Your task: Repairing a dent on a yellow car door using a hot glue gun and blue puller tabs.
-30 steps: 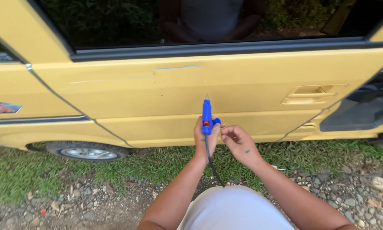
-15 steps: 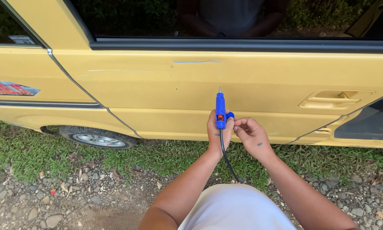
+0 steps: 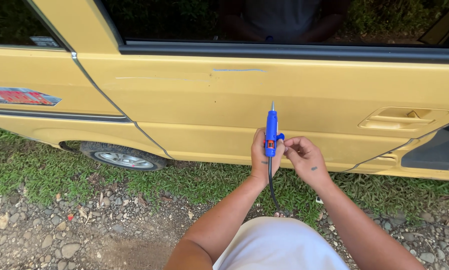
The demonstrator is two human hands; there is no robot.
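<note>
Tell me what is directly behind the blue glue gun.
Behind the blue glue gun is the yellow car door, below a pale streak. The left hand grips the gun and hides its handle; its black cord hangs down.

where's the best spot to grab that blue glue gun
Grip the blue glue gun around its lower handle, coming from the left as the left hand does. It stands upright with its metal nozzle up top and its black cord hanging below.
</note>
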